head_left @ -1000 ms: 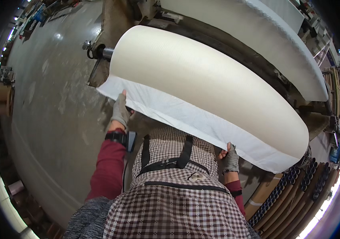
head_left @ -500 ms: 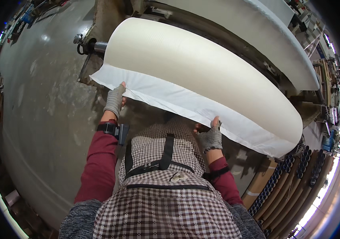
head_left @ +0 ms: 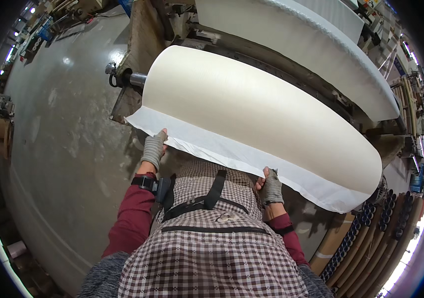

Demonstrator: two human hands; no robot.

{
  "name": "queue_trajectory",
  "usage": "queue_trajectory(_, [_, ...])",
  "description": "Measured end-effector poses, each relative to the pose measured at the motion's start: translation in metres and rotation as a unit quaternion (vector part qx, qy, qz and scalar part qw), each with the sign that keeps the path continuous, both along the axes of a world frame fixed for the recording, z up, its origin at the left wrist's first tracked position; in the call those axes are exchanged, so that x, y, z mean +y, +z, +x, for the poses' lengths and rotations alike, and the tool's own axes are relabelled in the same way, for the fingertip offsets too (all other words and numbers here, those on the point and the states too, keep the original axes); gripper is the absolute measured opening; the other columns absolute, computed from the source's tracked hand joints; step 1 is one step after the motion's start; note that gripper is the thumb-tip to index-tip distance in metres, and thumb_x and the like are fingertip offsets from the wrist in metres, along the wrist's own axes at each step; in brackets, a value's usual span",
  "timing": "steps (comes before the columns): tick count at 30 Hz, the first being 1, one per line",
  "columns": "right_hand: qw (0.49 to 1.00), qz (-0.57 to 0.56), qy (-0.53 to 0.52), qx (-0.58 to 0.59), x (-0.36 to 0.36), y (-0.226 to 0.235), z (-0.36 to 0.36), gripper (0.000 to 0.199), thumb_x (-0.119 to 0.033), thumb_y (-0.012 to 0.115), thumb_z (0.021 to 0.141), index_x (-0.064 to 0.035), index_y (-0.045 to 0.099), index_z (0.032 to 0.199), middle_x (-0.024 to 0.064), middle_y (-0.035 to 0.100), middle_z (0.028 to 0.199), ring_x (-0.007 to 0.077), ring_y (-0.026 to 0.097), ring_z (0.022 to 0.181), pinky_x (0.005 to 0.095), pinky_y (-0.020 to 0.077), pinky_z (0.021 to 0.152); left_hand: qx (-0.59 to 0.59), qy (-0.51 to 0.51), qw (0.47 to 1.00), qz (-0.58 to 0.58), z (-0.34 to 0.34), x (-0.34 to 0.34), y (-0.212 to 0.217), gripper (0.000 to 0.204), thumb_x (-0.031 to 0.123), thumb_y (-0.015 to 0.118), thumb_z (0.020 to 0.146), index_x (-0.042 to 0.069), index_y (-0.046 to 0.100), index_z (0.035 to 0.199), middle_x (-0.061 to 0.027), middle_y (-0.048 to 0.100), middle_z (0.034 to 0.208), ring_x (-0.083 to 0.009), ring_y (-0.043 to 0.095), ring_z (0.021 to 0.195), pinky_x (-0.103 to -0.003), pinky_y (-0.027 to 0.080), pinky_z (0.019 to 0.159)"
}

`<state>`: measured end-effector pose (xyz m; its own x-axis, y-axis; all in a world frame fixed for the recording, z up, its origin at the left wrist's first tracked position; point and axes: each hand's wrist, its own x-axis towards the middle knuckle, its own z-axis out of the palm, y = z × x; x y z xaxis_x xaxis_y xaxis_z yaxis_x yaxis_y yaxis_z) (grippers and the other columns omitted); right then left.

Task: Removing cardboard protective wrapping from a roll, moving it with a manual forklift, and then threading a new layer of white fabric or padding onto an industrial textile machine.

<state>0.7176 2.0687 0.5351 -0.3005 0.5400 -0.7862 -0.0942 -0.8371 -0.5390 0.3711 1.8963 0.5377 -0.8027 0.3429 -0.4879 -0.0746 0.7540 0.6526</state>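
Grey concrete floor (head_left: 63,149) spreads left of a huge cream roll (head_left: 251,109) on its shaft. Cardboard tubes (head_left: 371,238) lie stacked lower right. Left hand (head_left: 153,149) and right hand (head_left: 271,186), both gloved, pinch the roll's white loose edge (head_left: 222,149).

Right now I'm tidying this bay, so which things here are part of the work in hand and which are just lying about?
In hand:
left hand, gloved, on the sheet edge
right hand, gloved, on the sheet edge
white sheet
cream roll on its shaft

Lying about:
cardboard tubes
second roll
small reel on the floor
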Motion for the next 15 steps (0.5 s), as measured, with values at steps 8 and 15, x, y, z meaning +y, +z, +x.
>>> queue_trajectory(8, [0.995,-0.089,-0.022,-0.027,-0.003,0.008,-0.006,0.039,-0.037,0.059,0.079,-0.0138,0.038,0.055,-0.0006,0.035,0.046,0.015,0.032,0.037,0.0279,0.0288,0.039,-0.127,0.189,0.966,0.126,0.023,0.007,0.031,0.041,0.039,0.059,0.076,-0.002,0.059,0.084,-0.0084,0.053,0.076,-0.0156,0.046,0.066,-0.03,0.043,0.059])
queue_trajectory(15, [0.995,-0.088,-0.026,0.027,-0.006,0.023,-0.002,0.044,-0.041,0.055,0.08,-0.0147,0.035,0.05,0.0002,0.033,0.045,0.0165,0.031,0.038,0.033,0.0279,0.042,-0.123,0.185,0.958,0.181,0.027,0.008,0.071,0.034,0.039,0.06,0.075,0.008,0.05,0.063,-0.0001,0.041,0.055,-0.0094,0.034,0.045,-0.025,0.029,0.04])
